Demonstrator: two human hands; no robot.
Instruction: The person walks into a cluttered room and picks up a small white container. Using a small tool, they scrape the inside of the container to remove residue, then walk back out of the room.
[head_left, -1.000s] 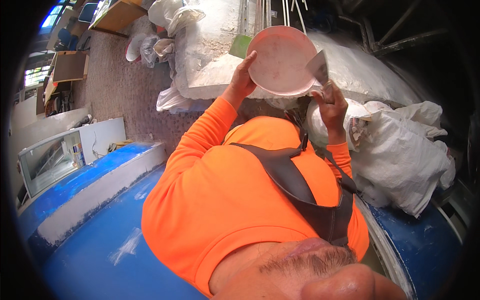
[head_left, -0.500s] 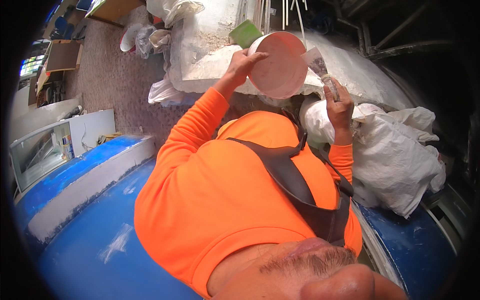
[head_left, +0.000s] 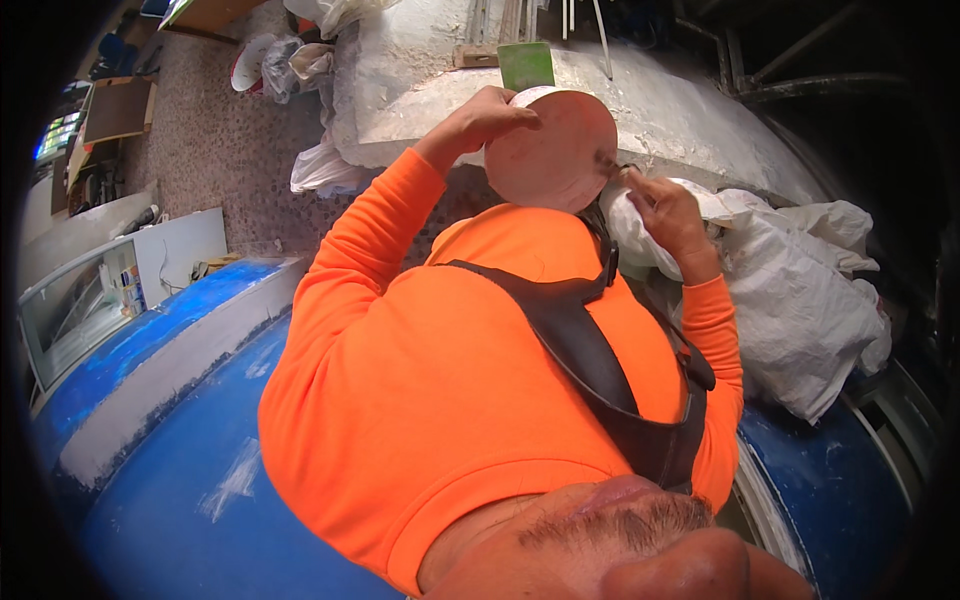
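Note:
My left hand (head_left: 490, 118) grips the rim of a round, pale pinkish bucket (head_left: 548, 155), with the thumb over the edge. The bucket's open mouth is tilted toward me, and its inside looks smeared with pale residue. In my right hand (head_left: 668, 215) is a putty knife (head_left: 612, 164), its handle mostly covered by the closed fingers. The knife's dark lower blade shows against the right side of the bucket's inside; whether its tip touches the wall I cannot tell.
Beyond the bucket, a green flat block (head_left: 526, 66) rests on a rough white ledge (head_left: 420, 110). White sacks (head_left: 800, 300) are heaped to the right. Blue panels (head_left: 190, 430) lie near my left side. Plastic bags (head_left: 290, 68) and a glass-fronted cabinet (head_left: 85, 310) stand farther left.
My right hand has moved left and slightly down, bringing the putty knife from beside the bucket into its mouth. The bucket has shifted slightly left and tilted, still in my left hand.

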